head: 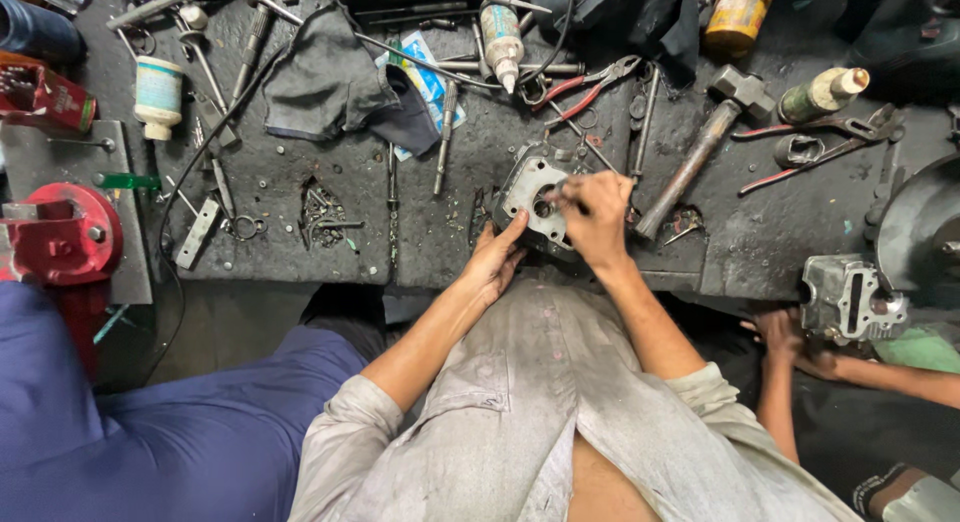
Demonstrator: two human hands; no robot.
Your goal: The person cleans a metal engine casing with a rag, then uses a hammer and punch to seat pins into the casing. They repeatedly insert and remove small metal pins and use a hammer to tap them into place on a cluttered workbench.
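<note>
Nearest: grey shirt, sleeves rolled, both forearms reaching over the bench edge. Left hand cups the near side of a grey cast-metal engine part, fingers pressed against its edge. Right hand lies over the part's top, fingers curled together; whether they pinch anything, cannot tell. Part sits at the front edge of the dark, oily workbench. Just right: hammer. Beyond: red-handled pliers, dark rag. Far right, another person's hand beside a second casting.
</note>
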